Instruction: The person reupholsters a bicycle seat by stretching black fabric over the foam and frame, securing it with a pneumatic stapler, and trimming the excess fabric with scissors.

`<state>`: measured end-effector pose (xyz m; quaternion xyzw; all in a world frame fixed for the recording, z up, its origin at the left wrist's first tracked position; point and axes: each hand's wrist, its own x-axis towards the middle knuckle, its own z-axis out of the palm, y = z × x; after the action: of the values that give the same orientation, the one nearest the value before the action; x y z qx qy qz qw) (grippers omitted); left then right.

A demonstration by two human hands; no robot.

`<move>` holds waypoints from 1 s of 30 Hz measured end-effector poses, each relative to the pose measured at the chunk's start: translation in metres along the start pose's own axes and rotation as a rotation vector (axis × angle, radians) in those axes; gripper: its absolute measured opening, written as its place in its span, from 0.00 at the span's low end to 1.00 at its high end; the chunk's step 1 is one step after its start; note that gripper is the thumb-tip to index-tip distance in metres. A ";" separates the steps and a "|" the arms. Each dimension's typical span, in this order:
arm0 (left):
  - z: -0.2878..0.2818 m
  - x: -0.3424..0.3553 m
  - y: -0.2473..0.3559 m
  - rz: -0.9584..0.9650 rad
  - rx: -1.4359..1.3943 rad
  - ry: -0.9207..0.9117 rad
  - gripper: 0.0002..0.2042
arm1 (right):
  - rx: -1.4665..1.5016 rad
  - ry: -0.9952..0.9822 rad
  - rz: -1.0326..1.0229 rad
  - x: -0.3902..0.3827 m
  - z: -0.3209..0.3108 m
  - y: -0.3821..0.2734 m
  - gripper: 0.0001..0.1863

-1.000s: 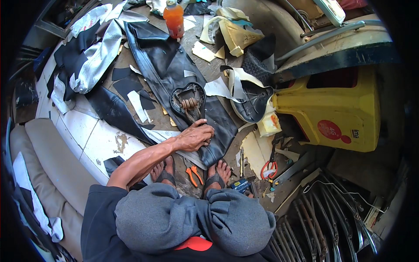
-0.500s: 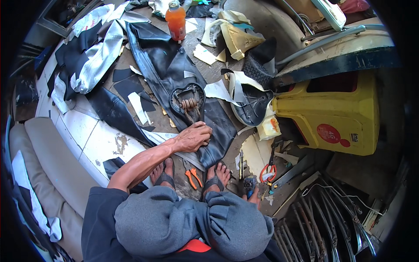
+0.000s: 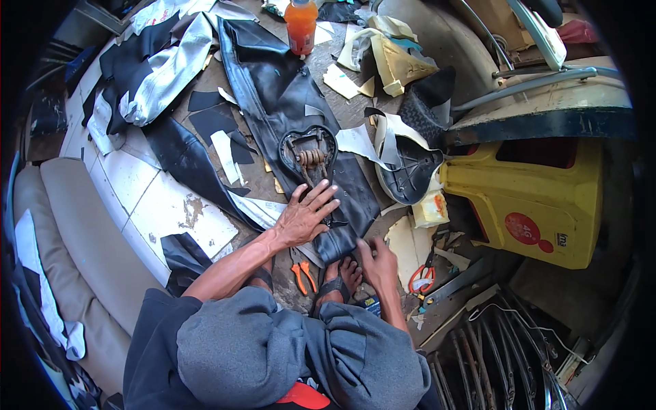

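In the head view, your left hand (image 3: 306,217) is spread with the palm down, and its fingers are not closed around anything; it lies over the narrow end of a bicycle seat base (image 3: 311,156). This base is on a long black sheet (image 3: 270,89) on the floor (image 3: 328,74), in front of you, and its rusty springs (image 3: 311,158) are visible at the wide end, just beyond your fingers. Your right hand (image 3: 380,262) is near the lower edge of the same sheet, beside your right foot (image 3: 350,274); its fingers are half bent, but I cannot tell if they hold something small. Partly hidden by your right forearm there is a blue tool (image 3: 371,304). Pliers (image 3: 303,277) with orange handles lie on the floor between your feet, and scissors (image 3: 421,279) with red-orange handles lie to the right of your right hand. Farther forward on the right side you have a black seat shell (image 3: 408,174) and pieces of yellow foam (image 3: 403,66), next to a big yellow box (image 3: 540,205). A bottle (image 3: 301,31) of orange liquid stands near the far end of the sheet. On your left there is a beige cushion (image 3: 102,239).
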<state>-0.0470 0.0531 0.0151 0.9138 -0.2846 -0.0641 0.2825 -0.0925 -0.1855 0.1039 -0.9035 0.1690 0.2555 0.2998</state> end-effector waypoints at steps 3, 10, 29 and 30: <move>0.000 0.014 -0.001 0.026 0.047 -0.109 0.37 | 0.011 0.014 -0.143 0.045 0.027 -0.024 0.23; -0.001 0.017 0.000 -0.008 0.069 -0.219 0.33 | -0.387 -0.321 -0.292 0.085 0.037 -0.029 0.19; 0.012 0.013 0.004 -0.049 -0.026 -0.061 0.24 | -0.232 -0.092 -0.548 0.068 0.076 -0.005 0.15; 0.010 0.016 0.003 -0.057 -0.074 -0.108 0.24 | -0.172 0.030 -0.491 0.062 0.083 -0.003 0.14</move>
<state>-0.0381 0.0377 0.0089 0.9058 -0.2706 -0.1316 0.2982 -0.0712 -0.1407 0.0133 -0.9433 -0.0731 0.1749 0.2723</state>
